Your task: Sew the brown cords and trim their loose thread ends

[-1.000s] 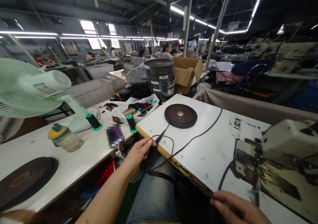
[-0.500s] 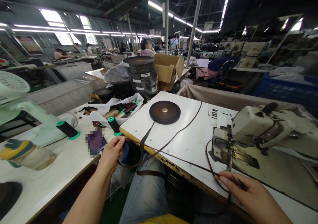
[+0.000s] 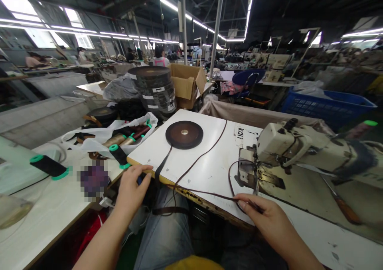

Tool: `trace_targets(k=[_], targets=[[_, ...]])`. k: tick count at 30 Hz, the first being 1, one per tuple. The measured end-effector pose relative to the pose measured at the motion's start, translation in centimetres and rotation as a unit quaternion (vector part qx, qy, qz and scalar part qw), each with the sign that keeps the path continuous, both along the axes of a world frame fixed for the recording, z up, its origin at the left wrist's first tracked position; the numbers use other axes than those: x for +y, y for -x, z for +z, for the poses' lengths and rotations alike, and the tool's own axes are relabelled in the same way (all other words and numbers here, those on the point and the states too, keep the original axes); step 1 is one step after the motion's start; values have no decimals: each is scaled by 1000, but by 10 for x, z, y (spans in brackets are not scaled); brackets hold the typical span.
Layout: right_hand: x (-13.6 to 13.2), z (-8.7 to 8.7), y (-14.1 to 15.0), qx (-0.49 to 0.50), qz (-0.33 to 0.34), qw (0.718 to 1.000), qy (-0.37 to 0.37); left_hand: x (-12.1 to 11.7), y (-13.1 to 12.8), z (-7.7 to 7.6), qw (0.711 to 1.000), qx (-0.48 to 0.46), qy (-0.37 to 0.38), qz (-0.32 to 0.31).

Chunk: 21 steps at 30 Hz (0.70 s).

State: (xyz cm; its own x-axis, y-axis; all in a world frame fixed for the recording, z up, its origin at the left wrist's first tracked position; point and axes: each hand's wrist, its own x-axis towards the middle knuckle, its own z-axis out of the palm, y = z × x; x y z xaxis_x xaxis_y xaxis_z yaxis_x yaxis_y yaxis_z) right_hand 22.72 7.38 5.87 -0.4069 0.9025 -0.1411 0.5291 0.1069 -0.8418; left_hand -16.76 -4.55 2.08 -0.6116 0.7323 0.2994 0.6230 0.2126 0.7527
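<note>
My left hand (image 3: pixel 134 188) is at the yellow-edged left corner of the white sewing table (image 3: pixel 206 174). Its thumb and forefinger are apart, with nothing visible between them. My right hand (image 3: pixel 263 216) pinches a thin dark brown strap (image 3: pixel 206 192) above the front edge, left of the sewing machine (image 3: pixel 287 146). The strap loops across the tabletop, and part hangs over my lap. A flat roll of dark tape (image 3: pixel 191 136) lies on the table; its loose end (image 3: pixel 163 164) runs over the edge just right of my left hand.
On the left side table stand black thread spools (image 3: pixel 49 166) and a white bag (image 3: pixel 92 142) of more spools. Behind are stacked tape rolls (image 3: pixel 154 90) and a cardboard box (image 3: pixel 185 84). A wooden-handled tool (image 3: pixel 345 208) lies right of the machine; a blue crate (image 3: pixel 326 106) stands beyond.
My left hand's thumb and forefinger have parted, and the strap near it has dropped away toward my lap. My right hand still holds the strap. The view has turned right.
</note>
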Motion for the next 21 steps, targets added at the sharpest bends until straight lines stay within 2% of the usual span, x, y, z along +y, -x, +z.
trace_targets(k=[2, 4, 7, 11, 16, 18, 21], targets=[[-1, 0, 4, 9, 6, 1000, -1, 5, -26, 4, 992, -53, -2, -116], [-1, 1, 8, 18, 6, 1000, -2, 9, -55, 7, 969, -106, 7, -223], [-2, 5, 14, 32, 7, 999, -1, 15, -91, 8, 933, -154, 37, -324], [-3, 8, 19, 49, -1, 999, -5, 22, -113, 6, 917, -170, 74, -354], [3, 2, 12, 29, -66, 996, -49, 24, -106, 0, 886, -296, 119, -336], [6, -2, 10, 10, -89, 994, -55, 22, -100, 0, 888, -307, 126, -318], [8, -6, 10, -10, -104, 993, -61, 17, -92, 3, 912, -252, 117, -303]])
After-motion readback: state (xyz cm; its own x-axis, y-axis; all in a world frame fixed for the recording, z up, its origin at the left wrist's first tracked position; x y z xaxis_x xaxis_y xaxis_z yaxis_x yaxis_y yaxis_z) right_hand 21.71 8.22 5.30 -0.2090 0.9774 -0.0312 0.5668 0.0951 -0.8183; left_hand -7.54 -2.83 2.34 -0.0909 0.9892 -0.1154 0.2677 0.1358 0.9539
